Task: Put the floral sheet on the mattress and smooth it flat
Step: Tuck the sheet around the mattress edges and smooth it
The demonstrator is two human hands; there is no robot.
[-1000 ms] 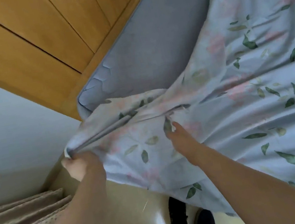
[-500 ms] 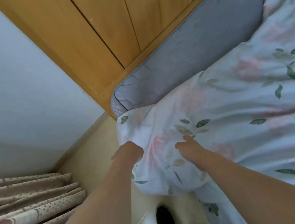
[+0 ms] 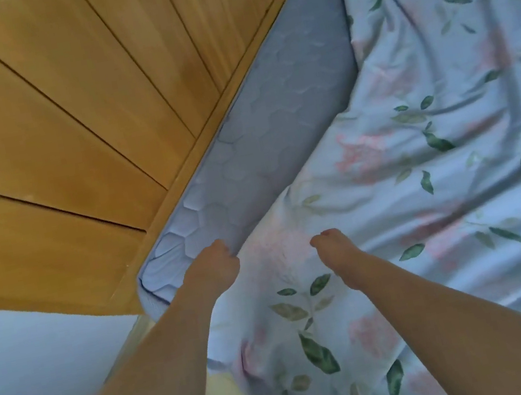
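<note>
My left hand (image 3: 212, 265) grips the floral sheet (image 3: 424, 189) at its edge by the mattress (image 3: 264, 148) corner; my right hand (image 3: 334, 247) clutches the sheet just beside it, farther from the wooden headboard (image 3: 65, 127).

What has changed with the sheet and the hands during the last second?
Both hands, left hand and right hand, carried the floral sheet edge from off the bed's side up onto the mattress corner. Both kept gripping it. A strip of mattress along the wooden headboard stays uncovered.
</note>
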